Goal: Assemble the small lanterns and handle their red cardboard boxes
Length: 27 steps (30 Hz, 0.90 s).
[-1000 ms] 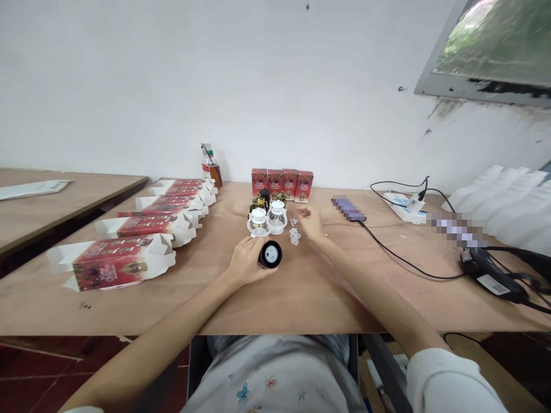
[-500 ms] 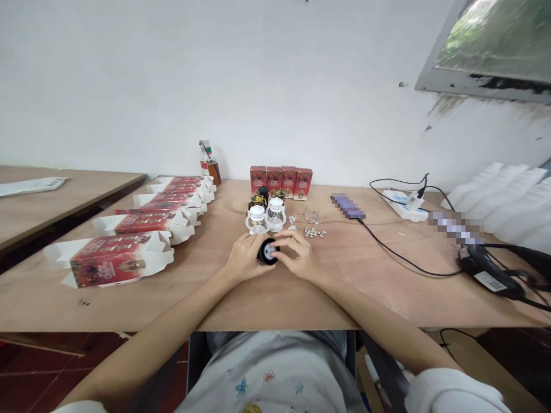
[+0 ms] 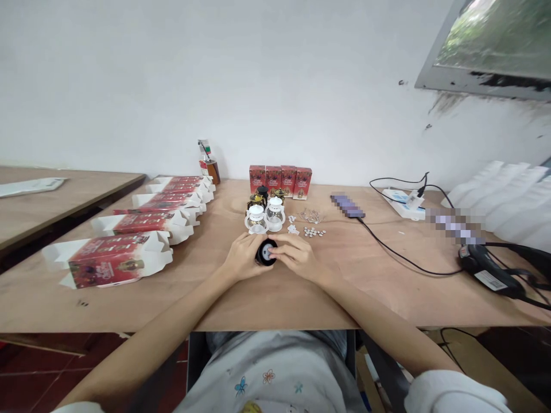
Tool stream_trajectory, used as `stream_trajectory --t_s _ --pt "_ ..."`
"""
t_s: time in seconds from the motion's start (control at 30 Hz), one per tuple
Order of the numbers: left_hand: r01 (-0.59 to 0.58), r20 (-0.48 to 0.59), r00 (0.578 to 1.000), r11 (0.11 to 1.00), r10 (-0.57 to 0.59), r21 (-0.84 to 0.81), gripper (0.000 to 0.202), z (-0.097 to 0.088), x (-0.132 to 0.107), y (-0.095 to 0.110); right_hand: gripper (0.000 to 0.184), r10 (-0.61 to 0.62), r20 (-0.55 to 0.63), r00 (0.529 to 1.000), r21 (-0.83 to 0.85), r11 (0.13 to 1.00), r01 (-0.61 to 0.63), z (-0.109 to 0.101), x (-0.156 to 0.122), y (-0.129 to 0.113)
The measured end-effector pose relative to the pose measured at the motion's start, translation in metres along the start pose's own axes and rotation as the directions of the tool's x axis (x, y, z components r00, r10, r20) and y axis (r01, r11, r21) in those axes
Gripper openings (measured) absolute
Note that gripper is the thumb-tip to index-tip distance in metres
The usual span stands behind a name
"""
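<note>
My left hand point(image 3: 244, 256) is wrapped round a small black lantern point(image 3: 260, 259), its round base turned up towards me. A pale grey disc point(image 3: 266, 250) with dark holes sits inside the base's rim. The fingertips of my right hand point(image 3: 297, 254) are pinched together at that disc; anything between them is too small to make out. Just beyond my hands stand white lanterns point(image 3: 275, 215), with gold lanterns point(image 3: 256, 201) and a black lantern point(image 3: 262, 191) behind them. Button cells point(image 3: 314, 232) and small white pieces point(image 3: 293, 229) lie to the right of the lanterns.
Red boxes point(image 3: 302, 183) stand closed at the back. Open red boxes point(image 3: 109, 261) lie in a row on the left. Thin wire pieces point(image 3: 312, 216), a phone point(image 3: 348, 206) on a cable and a power strip point(image 3: 404, 204) are to the right. White foam sleeves point(image 3: 503, 195) fill the far right.
My right fingers have drawn together and pressed onto the disc in the lantern's base. My left hand keeps its hold, and the view has shifted very slightly.
</note>
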State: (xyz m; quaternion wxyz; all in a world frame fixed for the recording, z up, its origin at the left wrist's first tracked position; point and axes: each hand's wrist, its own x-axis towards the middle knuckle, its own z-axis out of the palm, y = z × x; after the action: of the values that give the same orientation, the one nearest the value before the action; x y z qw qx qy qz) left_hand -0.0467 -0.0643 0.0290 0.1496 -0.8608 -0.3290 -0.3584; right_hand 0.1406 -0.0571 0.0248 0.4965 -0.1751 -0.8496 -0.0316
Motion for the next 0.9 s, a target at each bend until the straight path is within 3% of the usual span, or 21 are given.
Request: stream_trajectory --t_s 0.2,0.3,0.47,0.73,0.9 --pt "0.029 0.020 0.999 0.999 -0.029 -0.019 0.037 -0.0006 -0.0015 -0.0005 0.011 -0.200 -0.015 0.980 -0.138 0.971 0.196 -0.0001 0.0010 0.0022" --pt "0.024 0.018 1.000 0.999 -0.024 -0.035 0.040 -0.0018 -0.0019 -0.0010 0.013 -0.305 0.044 0.951 -0.241 0.921 0.307 -0.0014 0.0003 0.0025" --pt "0.016 -0.016 1.000 0.999 -0.017 -0.029 0.039 -0.0006 -0.0020 -0.0013 0.022 -0.322 0.131 0.938 -0.308 0.886 0.347 -0.0021 -0.0024 0.0004" --pt "0.066 -0.029 0.997 0.997 -0.067 -0.027 0.037 0.0004 -0.0014 0.0005 0.019 -0.425 0.158 0.891 -0.506 0.740 0.443 -0.0002 0.0010 -0.0051" --pt "0.068 -0.019 0.997 0.997 -0.069 -0.028 0.036 0.0006 -0.0016 0.0003 0.017 -0.445 0.169 0.879 -0.534 0.709 0.461 -0.0012 0.0019 -0.0069"
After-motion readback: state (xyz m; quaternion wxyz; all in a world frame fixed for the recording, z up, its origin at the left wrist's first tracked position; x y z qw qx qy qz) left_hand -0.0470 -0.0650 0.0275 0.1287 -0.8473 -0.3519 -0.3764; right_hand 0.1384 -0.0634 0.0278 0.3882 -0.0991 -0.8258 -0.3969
